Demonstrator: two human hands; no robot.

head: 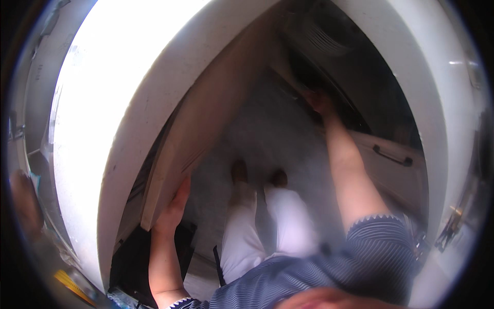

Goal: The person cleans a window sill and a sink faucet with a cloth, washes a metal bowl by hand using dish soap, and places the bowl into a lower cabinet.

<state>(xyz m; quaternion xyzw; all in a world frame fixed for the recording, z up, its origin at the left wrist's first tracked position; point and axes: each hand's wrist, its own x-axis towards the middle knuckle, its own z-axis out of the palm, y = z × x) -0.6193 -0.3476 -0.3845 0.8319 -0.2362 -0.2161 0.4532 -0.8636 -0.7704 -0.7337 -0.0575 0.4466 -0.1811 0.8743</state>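
A long, light wood-coloured panel (200,123) stands tilted at the left, below the curved white surface. Around its lower edge is my left hand (173,206), with fingers against the panel's face. My right hand (317,101) reaches forward to the edge of a dark opening, beside a pale narrow edge (287,79); blur and shadow hide whether its fingers grip that edge. To the right of my right forearm is a wood-toned front (370,148) with a black bar handle (391,155).
White curved-looking surfaces (127,127) frame the view on both sides. Grey floor (258,131) lies under my shoes. A black object (131,258) is beside my left forearm. A yellow strip with markings (75,287) lies at the lower left. A ribbed round form (328,38) shows dimly in the dark area ahead.
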